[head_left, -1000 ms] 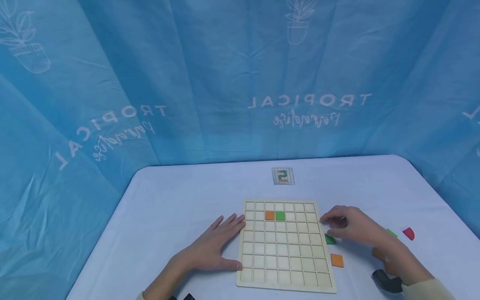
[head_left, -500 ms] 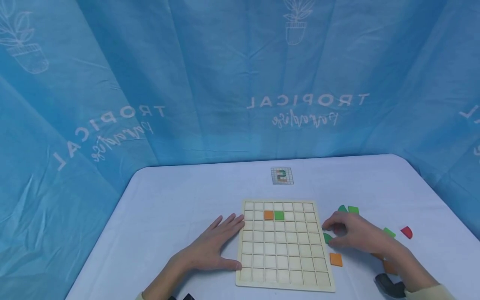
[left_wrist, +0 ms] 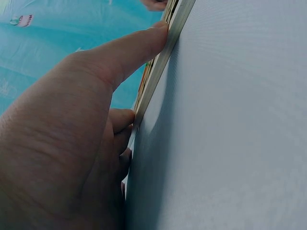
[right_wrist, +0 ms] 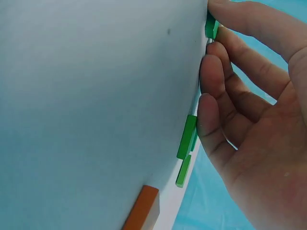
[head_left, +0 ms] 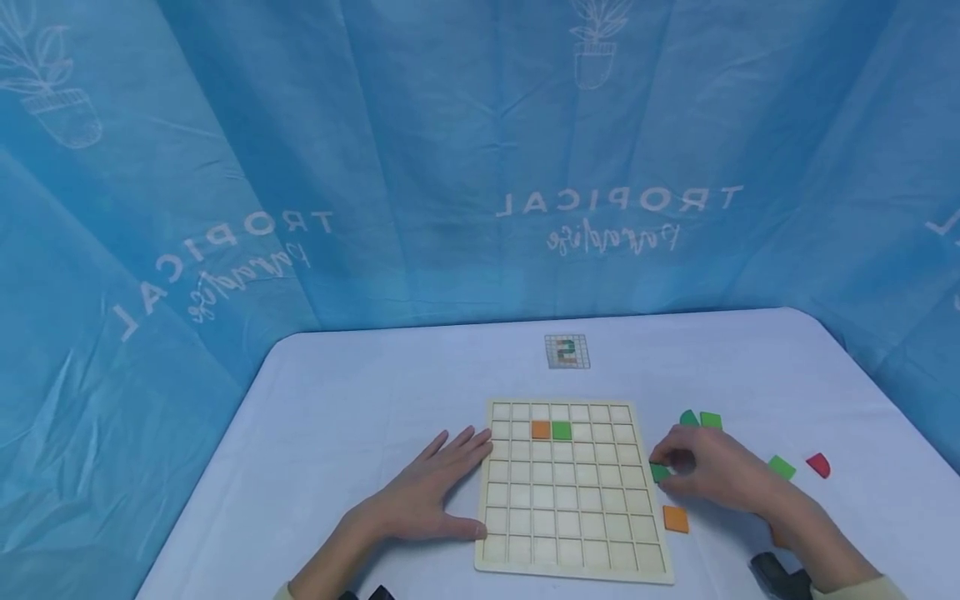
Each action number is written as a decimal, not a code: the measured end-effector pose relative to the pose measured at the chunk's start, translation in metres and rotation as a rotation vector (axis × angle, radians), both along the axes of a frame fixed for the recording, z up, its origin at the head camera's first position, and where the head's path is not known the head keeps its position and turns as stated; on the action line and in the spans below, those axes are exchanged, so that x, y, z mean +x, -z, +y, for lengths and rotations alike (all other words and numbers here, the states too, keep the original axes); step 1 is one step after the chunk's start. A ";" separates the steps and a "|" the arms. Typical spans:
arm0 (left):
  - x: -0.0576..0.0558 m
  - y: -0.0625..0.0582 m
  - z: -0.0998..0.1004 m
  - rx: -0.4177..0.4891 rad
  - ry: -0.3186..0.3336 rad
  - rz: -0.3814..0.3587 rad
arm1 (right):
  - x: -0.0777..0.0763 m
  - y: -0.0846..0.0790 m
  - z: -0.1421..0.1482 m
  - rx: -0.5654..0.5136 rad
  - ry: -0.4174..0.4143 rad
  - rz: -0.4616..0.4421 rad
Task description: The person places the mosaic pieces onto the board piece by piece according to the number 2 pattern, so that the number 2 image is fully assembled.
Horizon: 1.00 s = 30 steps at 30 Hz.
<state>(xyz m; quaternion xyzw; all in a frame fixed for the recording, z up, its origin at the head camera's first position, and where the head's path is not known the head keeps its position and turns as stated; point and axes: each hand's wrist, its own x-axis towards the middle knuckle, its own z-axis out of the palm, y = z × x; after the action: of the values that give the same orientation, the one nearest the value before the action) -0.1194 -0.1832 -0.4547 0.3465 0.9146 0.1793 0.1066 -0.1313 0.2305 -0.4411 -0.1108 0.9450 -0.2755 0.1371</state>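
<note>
A pale wooden grid board [head_left: 577, 500] lies on the white table, with an orange square tile [head_left: 541, 430] and a green square tile [head_left: 562, 431] side by side in its second row. My left hand [head_left: 431, 492] is spread flat, its fingertips and thumb touching the board's left edge. Beside the right edge, my right hand [head_left: 716, 467] pinches a dark green tile [head_left: 660, 472] between thumb and index finger. In the right wrist view this green tile [right_wrist: 211, 26] sits between thumb and finger; the other fingers are loosely bent.
Behind the board lies a small pattern card [head_left: 567, 352]. Right of the board are an orange square [head_left: 676, 519], a curved green piece [head_left: 688, 417], green squares [head_left: 711, 420] and a red quarter-round [head_left: 819, 465]. A black object [head_left: 780, 577] lies by the right forearm.
My right hand has shifted slightly right and towards me, and its thumb and finger have come round the dark green tile, which has turned. The left hand stays at the board's edge.
</note>
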 end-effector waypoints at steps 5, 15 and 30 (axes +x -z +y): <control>-0.001 0.000 0.000 0.005 0.013 0.010 | 0.000 0.000 0.004 -0.003 -0.007 0.012; -0.001 0.001 -0.001 0.016 0.026 0.032 | -0.002 -0.003 0.007 -0.068 -0.028 0.063; -0.001 0.002 -0.002 -0.002 0.035 0.043 | -0.010 -0.006 -0.003 -0.120 -0.006 0.155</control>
<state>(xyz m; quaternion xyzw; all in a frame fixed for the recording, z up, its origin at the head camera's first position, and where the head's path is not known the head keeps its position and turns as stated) -0.1200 -0.1853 -0.4567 0.3661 0.9106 0.1689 0.0906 -0.1418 0.2280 -0.4352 -0.1427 0.9343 -0.3216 0.0574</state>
